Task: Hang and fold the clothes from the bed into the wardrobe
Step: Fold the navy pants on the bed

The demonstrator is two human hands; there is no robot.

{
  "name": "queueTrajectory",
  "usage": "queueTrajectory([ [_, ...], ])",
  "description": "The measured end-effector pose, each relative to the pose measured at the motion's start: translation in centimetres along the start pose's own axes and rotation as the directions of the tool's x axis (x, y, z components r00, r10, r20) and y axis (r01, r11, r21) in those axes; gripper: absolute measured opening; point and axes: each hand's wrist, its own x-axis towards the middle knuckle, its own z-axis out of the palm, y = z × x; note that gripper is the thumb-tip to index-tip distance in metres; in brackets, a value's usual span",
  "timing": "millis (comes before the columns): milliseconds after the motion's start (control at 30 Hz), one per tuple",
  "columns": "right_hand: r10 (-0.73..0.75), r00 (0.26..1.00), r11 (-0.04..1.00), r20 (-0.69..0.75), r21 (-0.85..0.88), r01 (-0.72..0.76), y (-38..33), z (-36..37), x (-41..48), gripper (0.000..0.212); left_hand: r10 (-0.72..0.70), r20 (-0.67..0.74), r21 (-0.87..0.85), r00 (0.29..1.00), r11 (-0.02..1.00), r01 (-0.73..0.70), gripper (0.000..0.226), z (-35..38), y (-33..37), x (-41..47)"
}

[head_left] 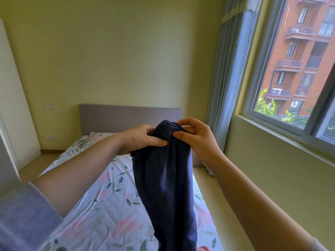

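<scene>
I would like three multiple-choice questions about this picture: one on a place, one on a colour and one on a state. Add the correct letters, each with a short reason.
1. On which side of the bed is the window, as the person sees it?
A. On the right
B. Behind the headboard
C. On the left

2. What colour is the garment that is held up?
A. Red
B. Navy blue
C. White

3. How is the garment held?
A. It lies flat on the bed, untouched
B. One hand alone holds it
C. Both hands pinch its top edge and it hangs down

Answers:
1 A, since the window runs along the wall to the person's right.
2 B, since the cloth is dark blue all over.
3 C, since the left hand and the right hand both pinch the gathered band, and the rest hangs down over the bed.
</scene>
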Motion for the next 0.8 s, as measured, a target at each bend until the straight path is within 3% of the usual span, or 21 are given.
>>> queueTrajectory([
  [67,0.025,1.000,0.999,-0.006,-0.021,-0.025,0.5,-0.5,-0.2,0.019,-0.019,0.026,-0.036,0.999,0.999,0.020,0.017,0.1,-0.2,0.1],
  [233,0.128,0.990,0.990,-0.054,-0.046,-0.130,3.6,-2.9,-1.2,0.017,-0.050,-0.059,0.134,0.997,0.989,0.058,0.048,0.5,0.1,0.6],
  [367,0.260,0.959,0.958,-0.115,-0.091,-0.271,7.9,-5.4,-3.3,0.009,-0.014,-0.074,0.301,0.997,0.953,0.035,0.019,0.8,0.4,1.3],
  [467,0.398,0.905,0.905,-0.150,-0.101,-0.414,11.2,-6.4,-5.2,0.008,0.071,-0.122,0.456,0.990,0.890,-0.007,0.019,0.7,0.9,2.0],
  [667,0.547,0.823,0.825,-0.152,-0.068,-0.561,15.3,-5.4,-6.8,0.008,0.132,-0.119,0.552,0.984,0.832,-0.045,0.021,0.4,2.7,2.0],
  [800,0.600,0.793,0.786,-0.108,-0.105,-0.609,16.6,-4.4,-6.7,0.010,0.253,-0.162,0.476,0.954,0.866,-0.149,0.012,0.3,3.8,1.7],
])
